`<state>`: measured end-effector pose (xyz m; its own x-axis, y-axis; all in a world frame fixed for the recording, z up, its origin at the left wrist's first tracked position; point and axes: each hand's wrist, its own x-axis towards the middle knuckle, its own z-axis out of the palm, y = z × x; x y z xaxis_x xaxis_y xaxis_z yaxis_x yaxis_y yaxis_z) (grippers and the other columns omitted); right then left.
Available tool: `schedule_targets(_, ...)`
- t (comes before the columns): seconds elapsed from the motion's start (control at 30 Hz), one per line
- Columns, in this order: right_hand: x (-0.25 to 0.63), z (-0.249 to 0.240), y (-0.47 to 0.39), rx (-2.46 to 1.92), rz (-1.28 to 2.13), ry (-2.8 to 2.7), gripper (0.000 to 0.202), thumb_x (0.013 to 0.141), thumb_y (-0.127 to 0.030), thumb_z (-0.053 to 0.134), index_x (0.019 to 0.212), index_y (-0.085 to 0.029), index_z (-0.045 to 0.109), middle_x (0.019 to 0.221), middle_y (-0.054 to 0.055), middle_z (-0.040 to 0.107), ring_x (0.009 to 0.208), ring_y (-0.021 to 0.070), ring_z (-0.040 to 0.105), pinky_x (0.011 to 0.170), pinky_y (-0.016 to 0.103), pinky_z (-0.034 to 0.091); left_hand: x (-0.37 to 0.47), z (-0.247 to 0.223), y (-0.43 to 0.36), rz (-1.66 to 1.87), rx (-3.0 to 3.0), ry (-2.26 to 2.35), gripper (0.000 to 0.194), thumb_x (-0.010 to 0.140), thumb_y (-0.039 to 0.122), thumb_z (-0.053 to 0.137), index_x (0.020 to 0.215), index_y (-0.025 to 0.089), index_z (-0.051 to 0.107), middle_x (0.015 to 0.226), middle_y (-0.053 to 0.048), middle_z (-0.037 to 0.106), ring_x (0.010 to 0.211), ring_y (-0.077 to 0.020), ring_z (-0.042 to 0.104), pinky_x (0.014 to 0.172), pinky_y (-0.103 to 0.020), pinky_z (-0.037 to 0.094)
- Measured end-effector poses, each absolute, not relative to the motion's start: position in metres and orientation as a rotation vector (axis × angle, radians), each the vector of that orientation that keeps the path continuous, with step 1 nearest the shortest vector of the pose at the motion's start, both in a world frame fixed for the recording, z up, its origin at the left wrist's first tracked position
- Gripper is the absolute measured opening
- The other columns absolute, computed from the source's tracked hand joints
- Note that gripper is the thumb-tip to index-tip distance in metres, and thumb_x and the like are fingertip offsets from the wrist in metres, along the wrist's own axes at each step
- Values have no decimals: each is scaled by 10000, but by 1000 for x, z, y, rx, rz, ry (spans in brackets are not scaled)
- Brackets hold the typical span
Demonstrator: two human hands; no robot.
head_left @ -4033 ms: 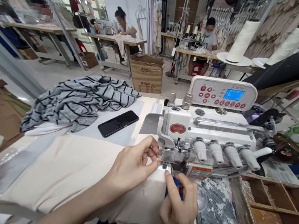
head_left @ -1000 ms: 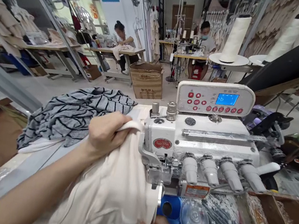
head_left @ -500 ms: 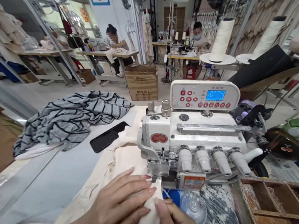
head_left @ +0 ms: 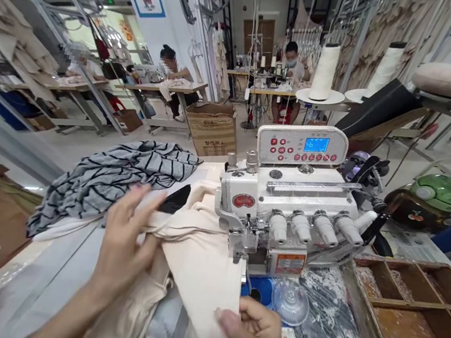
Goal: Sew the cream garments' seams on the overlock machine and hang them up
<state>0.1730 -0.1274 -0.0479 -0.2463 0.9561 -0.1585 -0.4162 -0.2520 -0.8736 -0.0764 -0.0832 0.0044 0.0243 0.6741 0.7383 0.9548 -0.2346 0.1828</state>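
Note:
A cream fabric piece point(head_left: 204, 269) stretches from under the presser foot of the white overlock sewing machine point(head_left: 284, 202) toward me. My right hand point(head_left: 256, 335) pinches its right edge between thumb and fingers, just in front of the machine. To the left, my left hand point(head_left: 127, 239) is lifted, slightly blurred, with fingers and thumb apart beside the fabric's folded upper edge. More cream cloth hangs in folds below that hand. A black phone point(head_left: 176, 198) lies behind the fabric, partly covered.
Grey striped cloth point(head_left: 121, 174) lies bunched at the table's back left. On the right are a clear plastic dome point(head_left: 290, 304) and a wooden compartment tray point(head_left: 378, 301). Thread cones point(head_left: 325, 73) stand behind the machine. Other people sit at machines farther back, beyond a cardboard box point(head_left: 210, 130).
My left hand has come off the fabric by the presser foot and moved left and up, its fingers spreading. My right hand still grips the edge, slightly lower. More fabric lies exposed.

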Motion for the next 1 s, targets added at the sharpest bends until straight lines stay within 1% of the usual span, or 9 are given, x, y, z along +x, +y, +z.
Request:
schedule_targets(0.1,182,-35,-118,-730,2077,-755,520,585,-526,908,945,-169,796,709,18,678,624,127,584,623,221,491,-42,-5,-108,-1277,-2248,-1634,407,949,260,527,1342,266,631,1097,-77,697,899,-198,674,759,-282,560)
schedule_targets(0.17,186,-30,-115,-822,1999,-763,445,576,-543,904,703,-139,765,570,-17,584,543,84,477,531,173,396,-33,-11,-109,-1322,-2418,-1867,423,985,390,484,1352,238,629,1115,-78,733,834,-189,685,701,-271,561)
schedule_targets(0.27,184,-30,-120,-988,1744,-879,438,636,-483,875,486,-132,661,482,-45,459,507,64,317,474,190,262,-35,-11,-90,-1329,-2488,-2178,461,956,497,543,1315,234,664,1265,-78,712,990,-221,693,824,-307,566)
schedule_targets(0.33,180,-34,-127,-1070,1538,-992,331,706,-411,820,549,-141,712,531,-26,509,525,86,356,495,218,291,-39,-7,-78,-1341,-2523,-2214,490,916,528,597,1299,234,679,1296,-77,700,1001,-223,687,831,-304,558)
schedule_targets(0.5,170,-44,-134,-1038,1265,-1186,198,758,-284,710,595,-171,706,652,10,607,633,140,538,592,228,418,-39,-2,-73,-1319,-2473,-2313,539,900,568,592,1299,218,684,1174,-73,742,708,-156,627,637,-252,514)
schedule_targets(0.63,165,-51,-142,-1184,1252,-1059,361,781,-412,727,533,-171,620,556,-17,488,525,113,411,496,236,326,-38,4,-83,-1162,-2487,-2354,551,913,575,561,1341,241,655,928,-32,756,675,-171,606,618,-256,501)
schedule_targets(0.77,160,-55,-152,-1274,1336,-908,520,749,-561,732,473,-193,487,520,-47,334,511,98,253,471,251,248,-40,18,-80,-888,-2513,-2491,614,915,627,506,1400,263,598,573,44,593,523,-153,526,524,-236,429)
schedule_targets(0.9,155,-57,-158,-1233,1159,-1054,562,841,-480,651,498,-217,290,561,-53,255,536,107,221,493,273,229,-39,28,-59,-728,-2399,-2455,555,892,616,505,1279,267,695,695,-6,700,617,-196,618,603,-271,455)
schedule_targets(1.0,156,-65,-167,-1172,902,-1238,555,890,-359,616,488,-199,268,527,-64,237,479,88,227,466,267,210,-35,27,-47,-822,-2329,-2324,515,883,587,487,1183,258,746,872,-59,756,769,-246,677,684,-306,481)
